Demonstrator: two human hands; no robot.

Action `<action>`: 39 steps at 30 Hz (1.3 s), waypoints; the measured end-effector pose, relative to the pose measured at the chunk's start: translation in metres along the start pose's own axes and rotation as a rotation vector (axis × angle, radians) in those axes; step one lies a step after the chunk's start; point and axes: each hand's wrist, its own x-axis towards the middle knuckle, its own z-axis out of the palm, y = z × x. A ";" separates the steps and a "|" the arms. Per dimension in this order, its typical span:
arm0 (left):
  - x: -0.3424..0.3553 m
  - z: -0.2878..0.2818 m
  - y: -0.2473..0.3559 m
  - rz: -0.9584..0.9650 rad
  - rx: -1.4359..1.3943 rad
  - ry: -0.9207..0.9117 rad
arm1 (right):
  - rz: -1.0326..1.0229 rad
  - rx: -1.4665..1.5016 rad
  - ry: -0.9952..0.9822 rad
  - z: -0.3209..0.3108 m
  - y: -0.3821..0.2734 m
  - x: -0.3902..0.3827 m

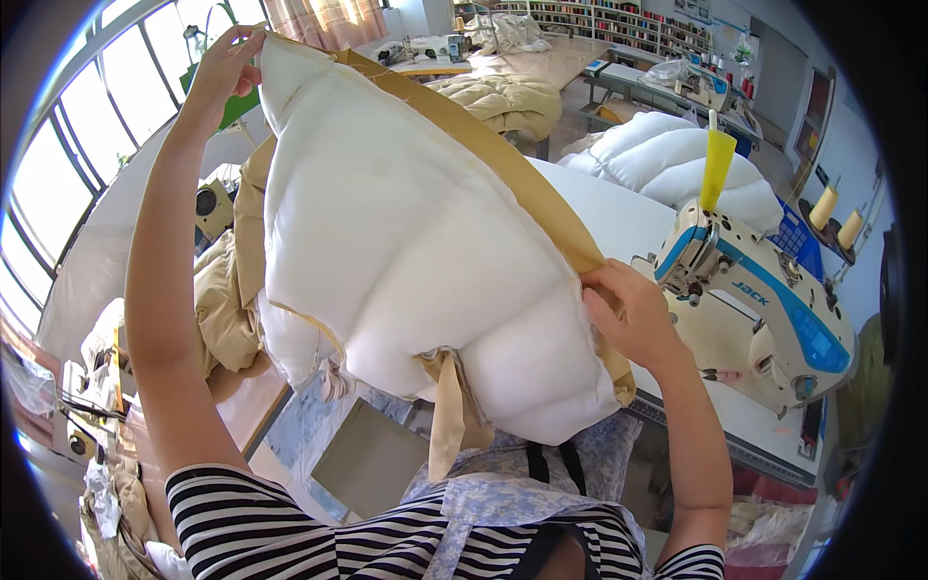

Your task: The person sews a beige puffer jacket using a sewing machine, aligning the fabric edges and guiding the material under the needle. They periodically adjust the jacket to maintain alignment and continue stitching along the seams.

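Observation:
A padded garment piece point(416, 222), white and puffy with tan fabric along its edges, is stretched up in front of me. My left hand point(228, 70) is raised at the far left and pinches its top corner. Lower and to the right, my right hand point(633, 314) grips the tan edge with thumb and fingers. A narrow tan fabric strip point(448, 416) hangs from the piece's lower middle. Just right of my right hand stands a white and blue sewing machine point(754, 300), not touched by either hand.
A yellow cone point(716, 169) tops the machine, with thread spools point(837, 217) behind it. White quilted pieces point(667, 159) lie beyond the white tabletop point(599, 203). Tan padded fabric point(217, 300) is heaped at left. Farther back are another tan bundle point(507, 101) and thread shelves point(619, 24).

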 end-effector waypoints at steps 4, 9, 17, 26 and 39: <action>-0.014 0.007 -0.021 0.092 -0.177 0.004 | -0.066 -0.225 -0.130 0.010 -0.017 -0.020; -0.038 -0.022 -0.092 -0.091 0.017 0.010 | -0.110 -0.216 -0.218 0.023 -0.061 -0.063; 0.080 0.154 -0.228 0.434 -0.025 -0.180 | -0.117 0.982 -0.025 0.074 -0.091 -0.069; -0.121 0.457 0.070 0.428 -0.575 -0.773 | 0.862 0.114 -0.379 0.091 0.012 -0.270; -0.144 0.450 0.064 0.228 -0.767 -0.796 | 0.606 -0.548 0.253 -0.039 0.130 -0.179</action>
